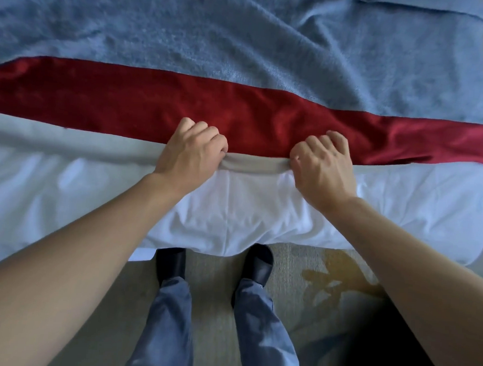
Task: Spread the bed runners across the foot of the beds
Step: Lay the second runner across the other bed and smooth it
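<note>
Gripping the red runner's (238,118) near edge: both hands, left hand (193,152), right hand (322,164).

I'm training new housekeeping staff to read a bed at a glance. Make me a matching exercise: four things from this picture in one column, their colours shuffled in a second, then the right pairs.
Things:
1. bed runner
2. blanket
3. sheet
4. shoes

Colours:
A. white
B. black
C. red
D. blue

Pairs: 1-C, 2-D, 3-A, 4-B
</note>
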`<state>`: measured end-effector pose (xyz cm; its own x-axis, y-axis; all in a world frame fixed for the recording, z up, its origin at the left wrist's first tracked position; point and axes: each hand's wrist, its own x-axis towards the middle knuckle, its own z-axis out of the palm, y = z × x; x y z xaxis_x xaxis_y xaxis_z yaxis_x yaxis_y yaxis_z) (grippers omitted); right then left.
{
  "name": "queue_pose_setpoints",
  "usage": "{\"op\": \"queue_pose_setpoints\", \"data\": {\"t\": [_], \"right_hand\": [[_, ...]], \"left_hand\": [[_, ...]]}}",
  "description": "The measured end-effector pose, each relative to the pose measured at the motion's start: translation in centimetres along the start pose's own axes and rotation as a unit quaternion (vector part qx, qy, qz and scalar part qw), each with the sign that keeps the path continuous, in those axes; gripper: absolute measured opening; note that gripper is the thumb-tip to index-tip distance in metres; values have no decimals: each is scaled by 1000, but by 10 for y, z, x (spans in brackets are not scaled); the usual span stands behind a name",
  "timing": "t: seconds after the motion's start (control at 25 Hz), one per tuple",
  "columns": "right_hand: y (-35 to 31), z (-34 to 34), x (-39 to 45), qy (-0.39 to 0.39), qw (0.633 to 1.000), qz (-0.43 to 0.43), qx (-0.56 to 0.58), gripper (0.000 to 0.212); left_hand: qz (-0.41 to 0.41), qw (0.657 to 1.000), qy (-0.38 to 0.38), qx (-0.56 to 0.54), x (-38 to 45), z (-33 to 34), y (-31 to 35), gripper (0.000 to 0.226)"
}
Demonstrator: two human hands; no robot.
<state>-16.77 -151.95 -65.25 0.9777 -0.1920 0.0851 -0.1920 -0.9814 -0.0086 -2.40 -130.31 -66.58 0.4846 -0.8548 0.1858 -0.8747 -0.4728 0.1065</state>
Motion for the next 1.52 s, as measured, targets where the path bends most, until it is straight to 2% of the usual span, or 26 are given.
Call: {"op": "queue_pose_setpoints", "data": {"t": [0.08, 0.16, 0.32, 0.4, 0.48, 0.64, 0.72, 0.84, 0.96, 1.08, 1.2, 1.24, 1.36, 1.52], "right_hand": [[-5, -7, -5, 24, 999, 28, -7, 11], [-16, -10, -31, 10, 999, 27, -23, 10], [-45, -14, -57, -50, 997, 50, -27, 1], [-72, -13, -37, -37, 998, 51, 1, 18], [-104, -7, -14, -19, 999, 34, 24, 25], [-150, 2, 10, -23, 999, 1, 31, 4], [-155, 4, 11, -35, 999, -1, 26, 5], [-157, 8, 10, -50, 999, 4, 9, 16], [-160, 8, 23, -68, 998, -1, 8, 6], [-157, 6, 28, -90, 996, 7, 18, 7], [-151, 0, 31, -40, 999, -4, 25, 8], [-150, -5, 33, -10, 999, 7, 40, 7], [-154, -15, 37, 56, 997, 23, 51, 7], [-160, -17, 32, 59, 998, 19, 29, 8]], "left_hand": [[-21, 999, 44, -12, 1, -10, -3, 21], [-14, 998, 57, -33, -15, -13, 3, 21], [32, 998, -4, -60, -52, -12, 19, 13], [22, 997, -23, -69, -45, -13, 3, 3], [12, 998, -37, -58, -42, -16, -21, 15], [6, 998, -52, -39, -66, -22, -58, 8], [0, 998, -62, -32, -73, -25, -65, 4], [-4, 998, -54, -26, -69, -20, -65, 1], [-1, 998, -49, -31, -66, -15, -61, 4], [-4, 999, -26, -39, -61, -20, -59, 12], [-11, 999, 17, -26, -60, -25, -61, 11], [-12, 999, 13, -35, -59, -27, -63, 10], [-18, 999, -13, -34, -65, -28, -69, 25], [5, 999, -16, -41, -62, -24, -73, 28]]}}
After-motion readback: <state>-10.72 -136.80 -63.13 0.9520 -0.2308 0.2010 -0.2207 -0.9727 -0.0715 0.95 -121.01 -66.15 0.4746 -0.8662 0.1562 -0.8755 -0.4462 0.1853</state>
